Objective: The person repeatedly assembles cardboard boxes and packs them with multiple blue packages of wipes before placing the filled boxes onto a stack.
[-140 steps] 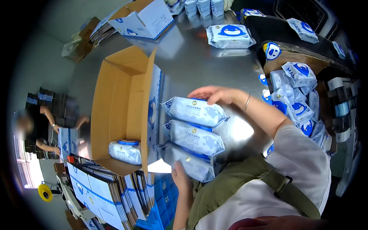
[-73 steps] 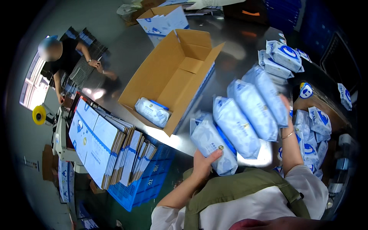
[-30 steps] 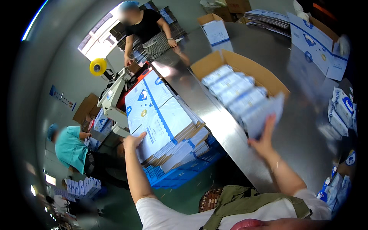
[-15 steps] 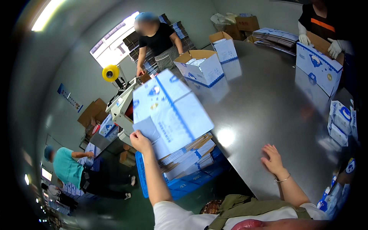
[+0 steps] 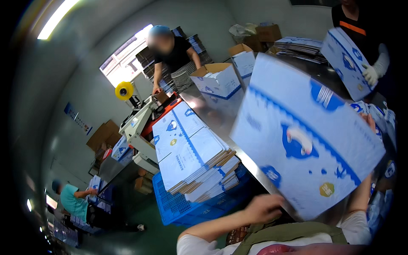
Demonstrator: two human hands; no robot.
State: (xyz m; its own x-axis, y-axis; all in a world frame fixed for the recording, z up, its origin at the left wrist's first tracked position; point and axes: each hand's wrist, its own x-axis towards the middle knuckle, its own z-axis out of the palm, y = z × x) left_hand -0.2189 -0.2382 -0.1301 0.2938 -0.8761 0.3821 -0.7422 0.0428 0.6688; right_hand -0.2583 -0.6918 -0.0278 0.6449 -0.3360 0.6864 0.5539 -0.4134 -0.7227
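A flattened white-and-blue carton is raised, tilted, in front of me over the steel table. At its lower left edge is my left hand, fingers curled in against the cardboard and slightly blurred. My right hand grips the far right edge; only some fingers show, the rest being hidden behind the carton. To the left, a stack of similar flat cartons rests on a blue plastic crate.
The steel table carries an open filled carton and flat cartons. A gloved co-worker's hand holds another carton at right. White-and-blue packs lie beside it. A taping machine stands left, near another worker.
The carton my left hand held over the stack has swung right, in front of me. My right hand has moved from above the table to its edge. The gloved co-worker has tilted their carton.
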